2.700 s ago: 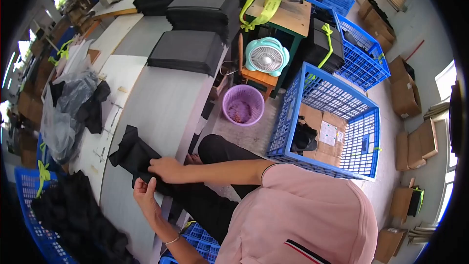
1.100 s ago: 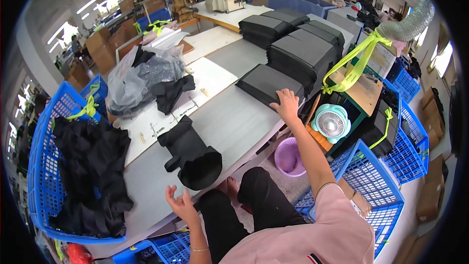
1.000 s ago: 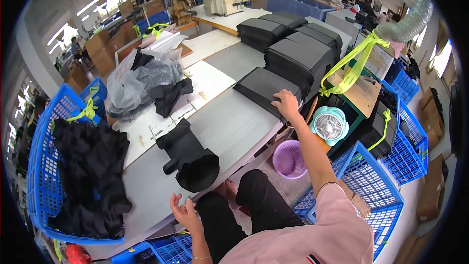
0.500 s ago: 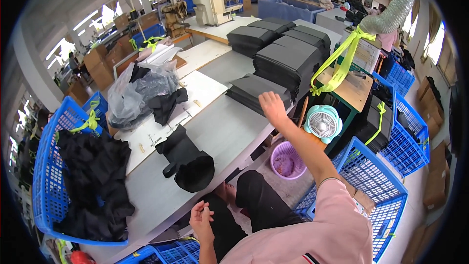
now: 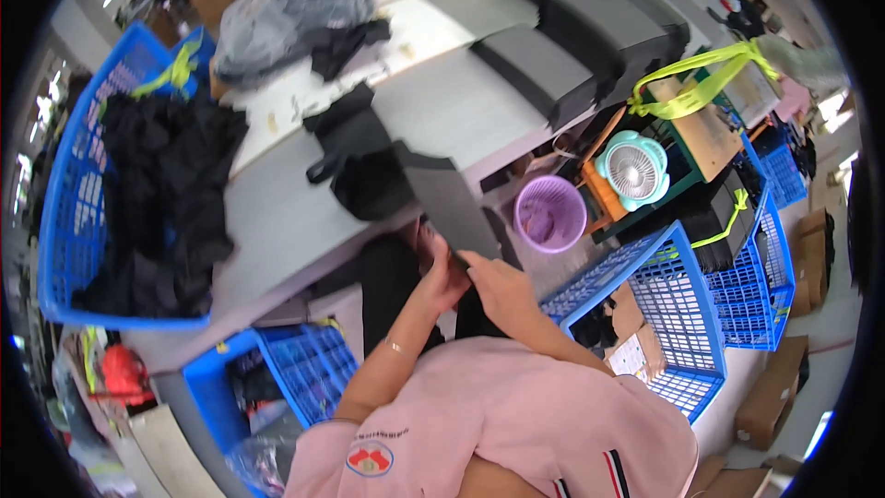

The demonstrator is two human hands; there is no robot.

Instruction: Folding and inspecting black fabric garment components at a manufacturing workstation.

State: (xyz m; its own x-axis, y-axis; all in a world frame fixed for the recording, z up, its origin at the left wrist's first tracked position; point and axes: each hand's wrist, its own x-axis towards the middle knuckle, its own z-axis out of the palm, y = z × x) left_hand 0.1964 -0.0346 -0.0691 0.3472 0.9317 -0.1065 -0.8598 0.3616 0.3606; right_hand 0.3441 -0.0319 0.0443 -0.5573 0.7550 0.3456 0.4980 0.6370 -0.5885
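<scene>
Half a second before, our right hand [image 5: 502, 281] had lain stretched out on the low stack of dark panels [image 5: 539, 69] at one o'clock, and our left had hung open near our lap; now both had met in front of us, holding a flat dark panel [image 5: 447, 203] lifted over the table edge. Our left hand [image 5: 442, 272] curled its fingers round the panel's lower end, and the right pinched that end from the other side, thumb uppermost. The black boot-shaped piece [image 5: 359, 161] lay on the grey table [image 5: 277, 221] just beyond, at eleven o'clock. Cardboard boxes [image 5: 770, 401] stood on the floor at four o'clock, brown and plain, and a paper sheet [image 5: 631, 355] lay inside the blue wire basket [image 5: 645, 295]; its print was too small to make out.
</scene>
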